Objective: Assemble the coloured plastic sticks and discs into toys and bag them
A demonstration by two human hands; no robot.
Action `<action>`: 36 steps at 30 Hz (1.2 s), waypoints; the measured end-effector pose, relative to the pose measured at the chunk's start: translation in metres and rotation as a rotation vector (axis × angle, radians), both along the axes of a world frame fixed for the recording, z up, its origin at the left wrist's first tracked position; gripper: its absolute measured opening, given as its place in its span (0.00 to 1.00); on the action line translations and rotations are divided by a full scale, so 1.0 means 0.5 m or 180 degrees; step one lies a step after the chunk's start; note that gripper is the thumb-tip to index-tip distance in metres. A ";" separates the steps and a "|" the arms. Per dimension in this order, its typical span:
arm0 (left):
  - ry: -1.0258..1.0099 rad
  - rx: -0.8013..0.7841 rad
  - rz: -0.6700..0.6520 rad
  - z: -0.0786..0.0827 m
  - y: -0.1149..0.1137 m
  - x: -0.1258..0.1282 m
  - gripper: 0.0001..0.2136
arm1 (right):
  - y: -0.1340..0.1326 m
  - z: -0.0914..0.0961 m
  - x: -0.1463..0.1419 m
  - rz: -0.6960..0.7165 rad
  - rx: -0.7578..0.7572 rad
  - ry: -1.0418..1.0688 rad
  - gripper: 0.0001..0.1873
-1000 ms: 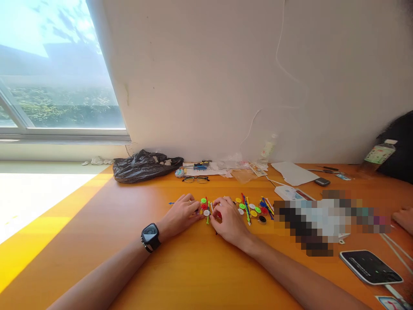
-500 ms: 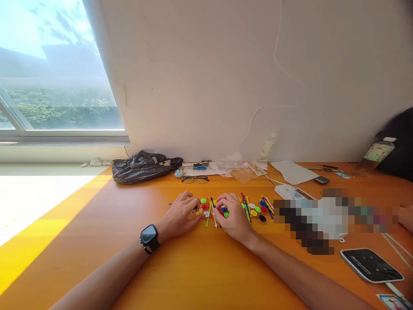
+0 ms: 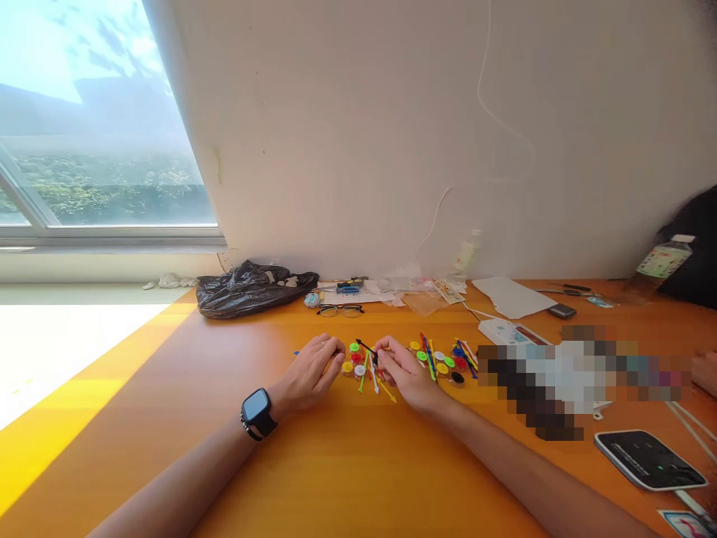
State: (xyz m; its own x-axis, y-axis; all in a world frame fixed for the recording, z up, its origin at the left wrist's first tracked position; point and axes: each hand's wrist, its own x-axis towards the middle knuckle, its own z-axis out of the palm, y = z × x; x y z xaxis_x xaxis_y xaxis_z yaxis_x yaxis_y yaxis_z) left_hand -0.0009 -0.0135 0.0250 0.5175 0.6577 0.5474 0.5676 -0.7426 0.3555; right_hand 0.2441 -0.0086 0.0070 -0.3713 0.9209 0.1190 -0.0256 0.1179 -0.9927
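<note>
fingers (image 3: 382,357) of the right hand (image 3: 408,371) pinch a black stick (image 3: 364,346) just above the coloured pieces (image 3: 442,365) on the surface (image 3: 336,463). left hand (image 3: 310,371) curls beside them; whether it grips anything, i cannot tell. one piece is being singled out, i'd say; it wants a steady pinch.

Right hand (image 3: 408,372): one second ago it lies flat over the coloured pieces at frame centre. It now sits slightly further right, with the fingers drawn into a pinch on a thin black plastic stick (image 3: 366,348). The stick's free tip points to the upper left. Half a second ago the same fingers cover small blue and green pieces instead.

A thin yellow plastic stick (image 3: 388,391), formerly hidden under the palm, now lies exposed just below the hand.

Left hand (image 3: 311,371): the fingers change from extended to curled and reach less far into the pile.
</note>
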 end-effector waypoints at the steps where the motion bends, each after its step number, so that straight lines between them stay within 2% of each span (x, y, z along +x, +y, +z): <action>1: -0.0012 -0.0030 0.0011 -0.006 0.004 0.000 0.12 | -0.004 0.006 -0.001 0.0046 -0.0159 0.0092 0.21; 5: -0.0038 -0.0008 -0.0042 -0.020 0.014 -0.002 0.12 | -0.013 0.025 -0.005 0.0166 -0.0573 0.0380 0.21; 12: 0.0034 -0.0210 -0.0217 0.007 -0.008 -0.008 0.17 | -0.015 0.019 -0.003 0.0410 -0.0703 0.0584 0.23; 16: -0.0025 -0.0183 -0.0150 0.000 -0.006 -0.006 0.20 | -0.020 0.023 -0.002 0.0405 -0.0855 0.0629 0.23; 24: -0.0367 -0.0177 -0.0004 -0.030 0.017 -0.005 0.09 | -0.020 0.018 -0.002 0.0323 -0.1056 0.0793 0.22; 30: -0.0764 -0.0877 0.0050 -0.033 0.019 0.005 0.13 | -0.022 0.009 -0.005 0.0214 -0.1052 0.1012 0.23; 36: -0.1279 -0.1543 -0.0014 -0.009 0.002 0.020 0.22 | -0.027 0.010 -0.013 0.0166 -0.0742 0.1030 0.20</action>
State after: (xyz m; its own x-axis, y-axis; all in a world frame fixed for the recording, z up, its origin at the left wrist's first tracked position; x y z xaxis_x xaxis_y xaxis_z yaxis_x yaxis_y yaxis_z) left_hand 0.0093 -0.0127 0.0204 0.3366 0.8781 0.3400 0.3170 -0.4456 0.8372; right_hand 0.2374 -0.0219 0.0118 -0.3960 0.9178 0.0275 -0.3412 -0.1193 -0.9324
